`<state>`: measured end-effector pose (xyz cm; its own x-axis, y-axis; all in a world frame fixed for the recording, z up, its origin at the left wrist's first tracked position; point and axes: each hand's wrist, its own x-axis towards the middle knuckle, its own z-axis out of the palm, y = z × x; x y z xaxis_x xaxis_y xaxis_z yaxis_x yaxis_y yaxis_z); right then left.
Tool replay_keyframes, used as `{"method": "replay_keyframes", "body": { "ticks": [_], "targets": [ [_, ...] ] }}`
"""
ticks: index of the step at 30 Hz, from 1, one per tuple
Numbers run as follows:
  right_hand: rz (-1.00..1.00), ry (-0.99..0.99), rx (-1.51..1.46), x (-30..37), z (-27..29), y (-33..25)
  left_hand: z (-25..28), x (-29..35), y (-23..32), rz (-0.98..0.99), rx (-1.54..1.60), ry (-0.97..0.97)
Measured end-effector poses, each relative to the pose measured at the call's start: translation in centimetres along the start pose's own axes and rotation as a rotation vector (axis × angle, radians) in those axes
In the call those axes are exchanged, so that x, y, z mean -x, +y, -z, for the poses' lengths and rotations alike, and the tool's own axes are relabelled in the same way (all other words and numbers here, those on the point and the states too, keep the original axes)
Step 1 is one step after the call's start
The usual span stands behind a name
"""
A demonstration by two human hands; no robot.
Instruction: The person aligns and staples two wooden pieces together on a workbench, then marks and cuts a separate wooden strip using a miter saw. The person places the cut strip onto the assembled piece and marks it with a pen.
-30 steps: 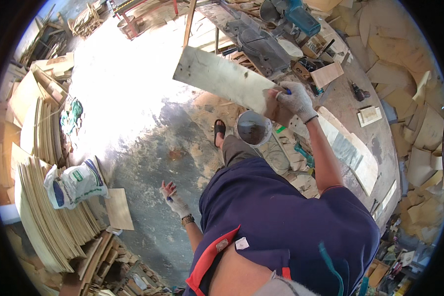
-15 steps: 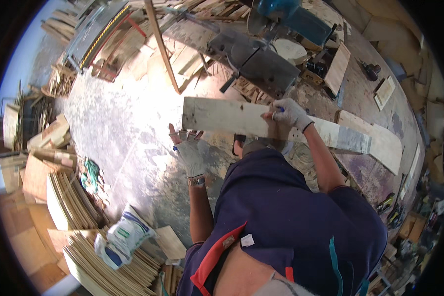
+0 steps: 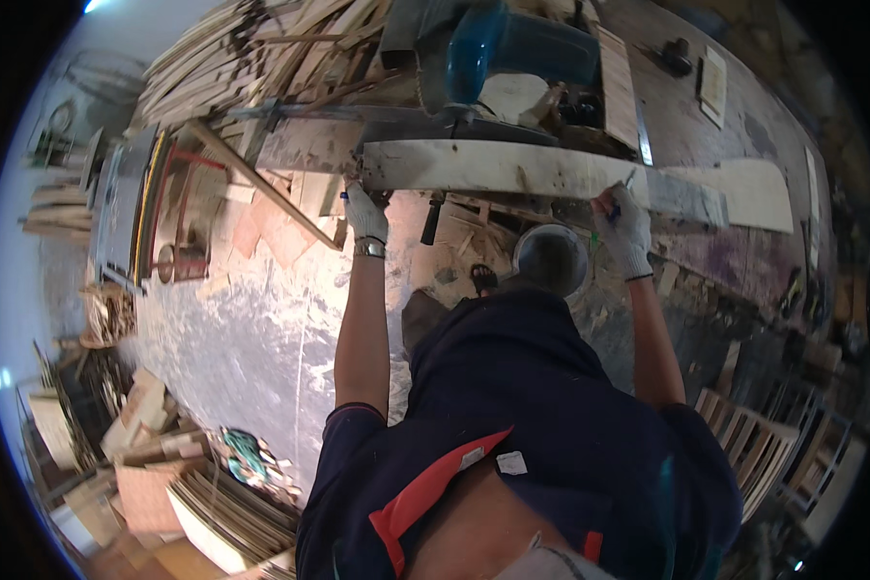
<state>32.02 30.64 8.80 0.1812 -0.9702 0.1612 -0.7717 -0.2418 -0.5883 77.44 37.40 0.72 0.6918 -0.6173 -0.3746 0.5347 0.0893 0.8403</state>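
Observation:
A long pale wooden board (image 3: 493,166) lies crosswise in front of me, over the dark metal table of a blue power saw (image 3: 476,58). My left hand (image 3: 365,217), in a whitish knit glove, is closed at the board's left end, fingertips partly hidden at its near edge. My right hand (image 3: 624,227), gloved too, grips the near edge toward the right end with curled fingers. The saw's blue body stands just beyond the board's far edge. A black handle (image 3: 433,220) sticks out below the board, between my hands.
A bucket (image 3: 551,259) stands on the floor by my feet. Wood strips (image 3: 222,58) are heaped far left, near a red-framed stand (image 3: 169,208) and a leaning wooden bar (image 3: 266,188). A pale curved panel (image 3: 749,198) lies on the bench at right. Stacked sheets (image 3: 222,522) stand lower left.
The board has moved forward and onto the saw table. My left hand, earlier spread below the board, now closes at its left end. My right hand has shifted right along the board.

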Motion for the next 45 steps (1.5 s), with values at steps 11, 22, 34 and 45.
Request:
{"method": "replay_keyframes", "body": {
  "ticks": [11, 22, 34, 45],
  "targets": [
    [-0.393, 0.16, -0.677, 12.3, -6.0, -14.0, -2.0, 4.6, 3.2, -0.575, -1.114, -0.718],
    [-0.352, 0.333, -0.998, 8.8, -11.4, -32.1, -1.0, 3.9, 10.1, -0.624, -1.027, -1.261],
    [-0.076, 0.109, -0.392, 9.4, -13.9, -33.6, 1.8, 2.2, 11.1, -0.72, -1.171, -1.512],
    [-0.222, -0.023, -0.774, 9.9, -6.7, -28.9, -0.6, 6.3, 11.1, 0.346, -0.694, -1.614]
  ]
}}
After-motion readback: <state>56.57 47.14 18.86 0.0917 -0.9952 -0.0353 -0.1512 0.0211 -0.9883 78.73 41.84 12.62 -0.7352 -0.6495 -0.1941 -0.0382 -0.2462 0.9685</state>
